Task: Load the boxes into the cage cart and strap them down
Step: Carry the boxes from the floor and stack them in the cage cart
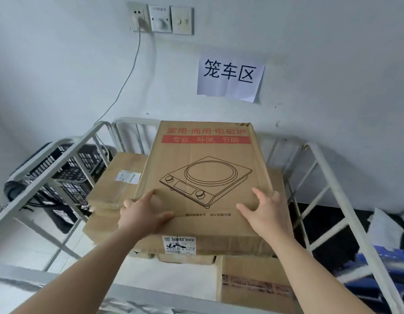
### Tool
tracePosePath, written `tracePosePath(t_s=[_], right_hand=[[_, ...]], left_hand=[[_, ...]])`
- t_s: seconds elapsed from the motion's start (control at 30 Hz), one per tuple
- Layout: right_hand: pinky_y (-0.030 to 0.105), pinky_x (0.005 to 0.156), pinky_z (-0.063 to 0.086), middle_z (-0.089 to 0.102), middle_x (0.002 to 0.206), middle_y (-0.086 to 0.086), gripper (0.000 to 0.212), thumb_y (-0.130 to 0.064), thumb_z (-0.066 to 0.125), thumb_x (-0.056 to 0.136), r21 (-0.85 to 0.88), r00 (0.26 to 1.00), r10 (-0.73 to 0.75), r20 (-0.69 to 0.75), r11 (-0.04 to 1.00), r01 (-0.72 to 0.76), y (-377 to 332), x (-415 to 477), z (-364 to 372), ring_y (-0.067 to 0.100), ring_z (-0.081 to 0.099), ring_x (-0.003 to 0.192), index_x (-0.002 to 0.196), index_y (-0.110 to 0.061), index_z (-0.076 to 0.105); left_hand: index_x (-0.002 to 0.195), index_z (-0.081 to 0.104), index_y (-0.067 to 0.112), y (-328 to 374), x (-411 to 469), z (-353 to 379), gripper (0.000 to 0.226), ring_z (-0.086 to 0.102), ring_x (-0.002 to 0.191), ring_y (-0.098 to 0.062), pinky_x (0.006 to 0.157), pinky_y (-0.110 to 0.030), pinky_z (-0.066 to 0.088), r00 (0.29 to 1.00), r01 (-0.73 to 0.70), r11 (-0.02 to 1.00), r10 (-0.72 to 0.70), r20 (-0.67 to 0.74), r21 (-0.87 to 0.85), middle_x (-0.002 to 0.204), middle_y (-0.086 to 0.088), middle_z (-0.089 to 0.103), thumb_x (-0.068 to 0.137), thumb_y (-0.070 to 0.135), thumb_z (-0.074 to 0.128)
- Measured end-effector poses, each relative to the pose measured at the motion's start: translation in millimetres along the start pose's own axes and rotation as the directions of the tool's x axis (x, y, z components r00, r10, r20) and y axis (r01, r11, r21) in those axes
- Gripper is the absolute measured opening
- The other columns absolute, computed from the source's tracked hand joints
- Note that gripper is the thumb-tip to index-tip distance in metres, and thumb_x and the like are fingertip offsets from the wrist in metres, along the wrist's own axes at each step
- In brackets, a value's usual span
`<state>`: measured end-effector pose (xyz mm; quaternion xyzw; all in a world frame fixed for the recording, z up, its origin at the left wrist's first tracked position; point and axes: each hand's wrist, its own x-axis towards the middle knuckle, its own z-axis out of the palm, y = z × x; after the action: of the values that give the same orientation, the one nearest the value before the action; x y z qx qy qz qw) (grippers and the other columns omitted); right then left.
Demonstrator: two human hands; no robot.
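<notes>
The left hand [144,215] and the right hand [268,214] both lie on the near part of the top box [203,155], with spread and mostly straight fingers that press on its upper face. The outer fingers reach the two side edges, but I cannot tell if they hook around them. So the hands are not clenched; they rest on the box and steady it. This box sits on the stack of other boxes [119,180] inside the cage cart [333,184], toward the back rail, a little turned against the boxes below. I judge that the loading step is in hand and the box is being set in its place. The next move probably calls for a push to square it with the stack, then for the strap, which is not visible here. The top box is flat, wide, plain brown cardboard, matt and a little creased, with a red printed band, a line drawing of a cooker, and a shipping label [179,244] on its near side. The cart is made of pale painted metal tubes. Behind it, a paper sign [229,75] hangs on the white wall, and black plastic crates [81,168] stand outside the left rail.
</notes>
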<state>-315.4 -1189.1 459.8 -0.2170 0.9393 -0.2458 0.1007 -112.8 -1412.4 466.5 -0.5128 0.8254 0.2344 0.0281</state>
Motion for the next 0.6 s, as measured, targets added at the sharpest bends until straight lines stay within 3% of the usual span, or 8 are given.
tracePosePath(t_s=[0.2, 0.37, 0.6], right_hand=[[0.046, 0.099, 0.045, 0.027, 0.146, 0.017, 0.075, -0.067, 0.058, 0.076, -0.009, 0.995, 0.095, 0.035, 0.995, -0.095, -20.6, 51.4, 47.4, 0.035, 0.045, 0.126, 0.141, -0.037, 0.039], [0.045, 0.108, 0.035, 0.028, 0.146, 0.018, 0.074, -0.065, 0.059, 0.078, -0.061, 0.984, 0.170, 0.044, 0.984, -0.167, -26.5, 84.5, 83.1, 0.036, 0.033, 0.134, 0.142, -0.035, 0.038], [0.043, 0.104, 0.039, 0.028, 0.146, 0.016, 0.076, -0.062, 0.062, 0.078, -0.043, 0.968, 0.231, 0.099, 0.973, -0.228, -13.1, 119.2, 134.1, 0.035, 0.036, 0.131, 0.143, -0.034, 0.036]], left_hand=[[0.143, 0.022, 0.051, -0.7, 85.3, 3.6, 0.095, 0.043, 0.118, -0.035, 0.094, -0.042, 0.044, 0.995, -0.017, 1.000, 0.017, 0.095, 0.000, 0.127, -0.013, 0.037, 0.062, 0.072, 0.067], [0.144, 0.023, 0.049, -4.5, 136.0, 21.6, 0.091, 0.041, 0.121, -0.036, 0.096, -0.041, 0.045, 0.985, -0.017, 1.000, 0.019, 0.173, -0.012, 0.130, -0.012, 0.035, 0.067, 0.067, 0.068], [0.144, 0.022, 0.050, -15.1, 184.7, 62.5, 0.089, 0.038, 0.123, -0.036, 0.099, -0.042, 0.043, 0.968, 0.023, 0.999, -0.017, 0.248, -0.023, 0.131, -0.013, 0.032, 0.069, 0.063, 0.069]])
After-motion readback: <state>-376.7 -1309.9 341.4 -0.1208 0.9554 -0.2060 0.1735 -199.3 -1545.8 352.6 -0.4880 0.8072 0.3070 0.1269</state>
